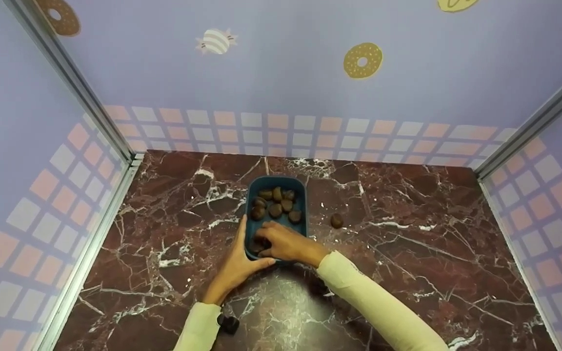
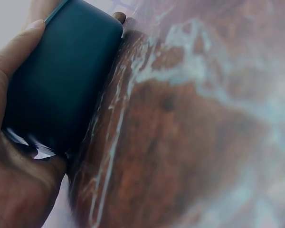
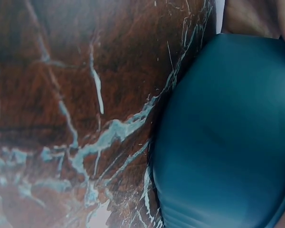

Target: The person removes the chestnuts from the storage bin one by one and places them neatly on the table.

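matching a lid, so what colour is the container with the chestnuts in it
The container is dark teal; the right wrist view shows it best.

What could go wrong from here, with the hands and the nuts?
The loose nut lies outside the container, so it might roll if the right hand brushes it on its way out.

The left hand holds only the near left corner, so the container could swivel if the right hand, reaching inside, pushes its wall.
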Motion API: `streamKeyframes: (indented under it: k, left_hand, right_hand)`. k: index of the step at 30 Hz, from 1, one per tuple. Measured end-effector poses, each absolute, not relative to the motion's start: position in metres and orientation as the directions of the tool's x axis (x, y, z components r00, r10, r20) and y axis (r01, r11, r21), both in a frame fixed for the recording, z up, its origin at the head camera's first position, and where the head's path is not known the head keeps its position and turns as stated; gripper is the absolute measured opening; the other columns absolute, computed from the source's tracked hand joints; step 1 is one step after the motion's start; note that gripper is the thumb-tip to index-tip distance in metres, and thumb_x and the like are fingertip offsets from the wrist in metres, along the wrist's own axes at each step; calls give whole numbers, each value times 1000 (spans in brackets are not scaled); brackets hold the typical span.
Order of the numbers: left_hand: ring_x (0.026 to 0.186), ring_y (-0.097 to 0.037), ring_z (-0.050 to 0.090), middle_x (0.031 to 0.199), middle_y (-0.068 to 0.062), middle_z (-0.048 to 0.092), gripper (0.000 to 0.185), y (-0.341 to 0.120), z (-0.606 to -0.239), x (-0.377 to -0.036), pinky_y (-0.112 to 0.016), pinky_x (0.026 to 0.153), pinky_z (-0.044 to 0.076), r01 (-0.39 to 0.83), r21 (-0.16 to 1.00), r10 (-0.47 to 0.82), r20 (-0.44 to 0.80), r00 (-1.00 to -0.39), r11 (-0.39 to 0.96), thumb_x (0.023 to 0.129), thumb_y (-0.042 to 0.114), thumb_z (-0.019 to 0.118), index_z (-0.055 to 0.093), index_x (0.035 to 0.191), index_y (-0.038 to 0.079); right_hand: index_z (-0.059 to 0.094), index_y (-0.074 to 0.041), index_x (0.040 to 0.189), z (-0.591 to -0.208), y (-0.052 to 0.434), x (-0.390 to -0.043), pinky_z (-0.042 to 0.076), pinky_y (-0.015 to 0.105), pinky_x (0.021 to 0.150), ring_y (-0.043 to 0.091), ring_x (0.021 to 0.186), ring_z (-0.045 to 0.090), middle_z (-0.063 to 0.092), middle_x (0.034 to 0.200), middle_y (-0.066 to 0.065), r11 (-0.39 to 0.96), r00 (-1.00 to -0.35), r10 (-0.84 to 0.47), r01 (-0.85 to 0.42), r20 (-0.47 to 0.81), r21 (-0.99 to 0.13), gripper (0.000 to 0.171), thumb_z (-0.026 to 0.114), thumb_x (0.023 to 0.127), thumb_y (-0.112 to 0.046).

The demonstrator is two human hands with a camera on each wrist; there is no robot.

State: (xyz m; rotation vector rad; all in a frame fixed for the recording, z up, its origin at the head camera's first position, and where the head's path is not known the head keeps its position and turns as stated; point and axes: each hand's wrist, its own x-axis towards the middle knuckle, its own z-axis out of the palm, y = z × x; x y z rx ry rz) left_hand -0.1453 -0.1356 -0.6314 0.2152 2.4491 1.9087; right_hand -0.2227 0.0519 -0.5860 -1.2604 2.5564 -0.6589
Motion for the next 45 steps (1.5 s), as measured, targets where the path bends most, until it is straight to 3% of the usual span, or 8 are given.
streamKeyframes:
  k: [8, 15, 20, 25, 28, 34, 36, 45]
  left_hand:
    - [167, -45, 15, 184, -20, 4, 138, -138, -630, -144, -67, 130, 19, 105, 962, 124, 75, -989, 251, 83, 37, 100, 1, 180, 25]
    - [168, -40, 13, 184, -18, 1, 137, -139, -629, -147, -63, 132, 19, 96, 977, 143, 69, -987, 192, 86, 31, 98, 0, 179, 15]
    - [168, -40, 16, 184, -16, 1, 136, -138, -628, -149, -62, 132, 21, 95, 981, 147, 70, -987, 169, 87, 25, 98, -1, 179, 14]
    - [168, -39, 14, 184, -15, 1, 135, -137, -630, -151, -62, 133, 17, 92, 981, 144, 68, -987, 169, 86, 23, 98, -1, 179, 14]
    - [168, -38, 15, 184, -16, 2, 135, -137, -631, -151, -60, 133, 17, 84, 982, 141, 60, -988, 171, 86, 21, 98, 0, 179, 14]
    - [167, -40, 17, 184, -17, 5, 138, -136, -629, -149, -62, 132, 17, 61, 981, 131, 37, -991, 182, 83, 24, 100, 1, 179, 16]
    - [167, -41, 15, 184, -18, 6, 140, -135, -629, -149, -63, 132, 16, 64, 977, 128, 39, -991, 205, 81, 29, 102, 3, 179, 16]
    - [169, -40, 9, 184, -17, 4, 141, -136, -630, -146, -66, 132, 15, 64, 971, 138, 32, -990, 228, 81, 36, 102, 2, 179, 15]
  right_hand:
    - [77, -9, 121, -584, 50, -223, 56, 41, 96, 23, 106, 64, 66, 118, 8, 525, -602, -798, -705, 12, -478, 30, 88, 97, -24]
    - [77, -11, 121, -582, 49, -223, 56, 42, 91, 23, 103, 64, 66, 115, 6, 566, -641, -767, -703, 39, -430, 27, 86, 98, -24]
    - [76, -10, 123, -578, 51, -222, 57, 44, 94, 27, 105, 64, 67, 115, 6, 600, -688, -718, -688, 106, -408, 31, 84, 97, -26]
    - [73, -8, 129, -573, 58, -219, 55, 47, 108, 30, 117, 67, 69, 123, 8, 593, -721, -671, -661, 171, -461, 38, 82, 96, -25]
    - [70, -8, 131, -568, 66, -218, 54, 48, 110, 30, 118, 67, 70, 124, 8, 588, -751, -629, -629, 201, -508, 42, 83, 94, -21]
    - [68, -6, 134, -556, 89, -218, 56, 48, 105, 28, 116, 65, 68, 127, 12, 544, -782, -566, -591, 260, -595, 46, 86, 92, -14]
    - [69, -6, 136, -553, 98, -219, 58, 45, 97, 27, 112, 64, 68, 128, 11, 523, -779, -558, -598, 286, -607, 48, 86, 91, -12]
    - [74, -2, 134, -549, 136, -222, 58, 48, 99, 30, 116, 65, 71, 128, 12, 486, -775, -507, -618, 377, -618, 47, 86, 89, -4]
